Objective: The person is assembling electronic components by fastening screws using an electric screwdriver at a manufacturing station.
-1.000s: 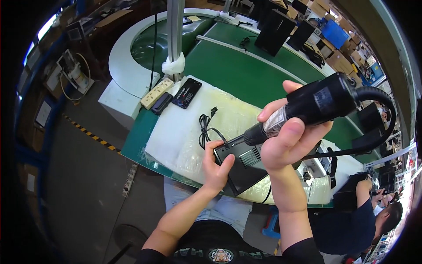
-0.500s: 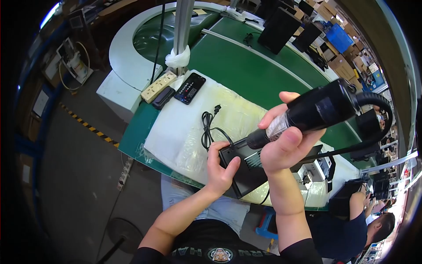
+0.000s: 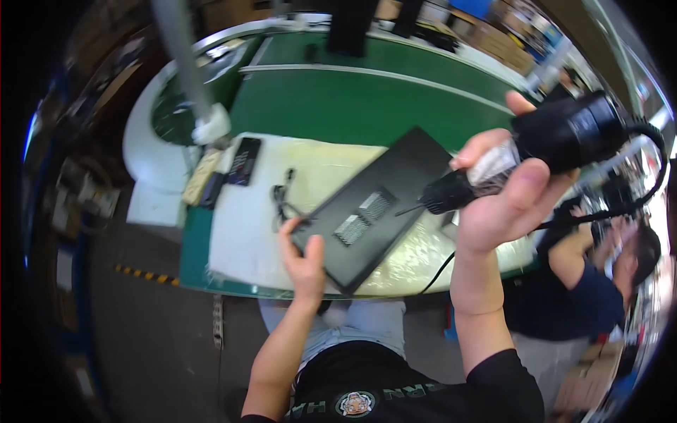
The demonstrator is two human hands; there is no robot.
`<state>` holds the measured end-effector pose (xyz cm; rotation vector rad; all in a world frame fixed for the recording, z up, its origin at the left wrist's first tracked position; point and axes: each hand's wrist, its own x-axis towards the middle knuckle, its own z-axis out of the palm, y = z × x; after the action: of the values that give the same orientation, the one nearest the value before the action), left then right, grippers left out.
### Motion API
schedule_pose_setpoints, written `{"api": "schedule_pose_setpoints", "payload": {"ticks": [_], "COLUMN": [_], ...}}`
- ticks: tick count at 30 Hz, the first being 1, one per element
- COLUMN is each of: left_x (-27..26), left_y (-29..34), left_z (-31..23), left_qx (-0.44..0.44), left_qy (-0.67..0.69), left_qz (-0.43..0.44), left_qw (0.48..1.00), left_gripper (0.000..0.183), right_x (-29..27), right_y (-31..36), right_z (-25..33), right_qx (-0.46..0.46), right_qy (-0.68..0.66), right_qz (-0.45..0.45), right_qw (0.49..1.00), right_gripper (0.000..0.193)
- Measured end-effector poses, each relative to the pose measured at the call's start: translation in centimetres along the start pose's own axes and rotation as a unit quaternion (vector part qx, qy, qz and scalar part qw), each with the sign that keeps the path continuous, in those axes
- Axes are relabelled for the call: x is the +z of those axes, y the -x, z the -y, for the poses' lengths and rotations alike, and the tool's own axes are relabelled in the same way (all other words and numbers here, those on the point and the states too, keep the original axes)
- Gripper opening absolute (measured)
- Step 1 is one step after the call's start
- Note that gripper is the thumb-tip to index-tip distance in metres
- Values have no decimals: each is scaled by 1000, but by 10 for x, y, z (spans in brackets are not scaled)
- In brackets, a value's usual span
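Observation:
A flat black rectangular casing (image 3: 405,173) lies slanted on the padded work surface, with two pale patches near its middle. My left hand (image 3: 305,266) grips its near left end, fingers at the edge and thumb on top. A thin power cord (image 3: 283,201) lies bunched beside that end. My right hand (image 3: 504,201) is closed round a black electric screwdriver (image 3: 571,130) with clear wrapping on its front part. The bit points left over the casing's right side; whether it touches the casing I cannot tell.
A dark phone (image 3: 244,161) and a cream power strip (image 3: 202,176) lie at the left of the white padding (image 3: 240,243). Behind them stands a metal post (image 3: 185,63). A green conveyor (image 3: 317,106) runs across the back. At the right sits another person (image 3: 571,282).
The screwdriver has come away from the casing's left corner and moved right and up. More of the casing shows. The whole view has turned, shifting the bench.

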<state>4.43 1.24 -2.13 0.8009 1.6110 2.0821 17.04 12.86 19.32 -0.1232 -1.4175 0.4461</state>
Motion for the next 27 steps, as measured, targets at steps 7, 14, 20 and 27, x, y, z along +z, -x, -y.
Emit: {"api": "schedule_pose_setpoints", "payload": {"ticks": [7, 14, 20, 27], "left_x": [14, 26, 19, 17], "left_y": [5, 5, 3, 0], "left_z": [-16, -15, -8, -7], "left_qx": [-46, -57, -37, -41], "left_qy": [116, 115, 94, 76], "left_qz": [-39, -34, -38, -14], "left_qw": [991, 991, 994, 996], "left_gripper": [42, 42, 44, 43], "right_x": [-198, -249, -235, -238], "right_y": [61, 110, 115, 120], "right_z": [-48, -80, -67, -86], "right_qx": [-13, 42, 37, 41], "right_qy": [297, 308, 297, 282], "right_qz": [-65, -73, -29, -54], "right_qw": [953, 948, 954, 957], "right_gripper": [63, 65, 69, 64]}}
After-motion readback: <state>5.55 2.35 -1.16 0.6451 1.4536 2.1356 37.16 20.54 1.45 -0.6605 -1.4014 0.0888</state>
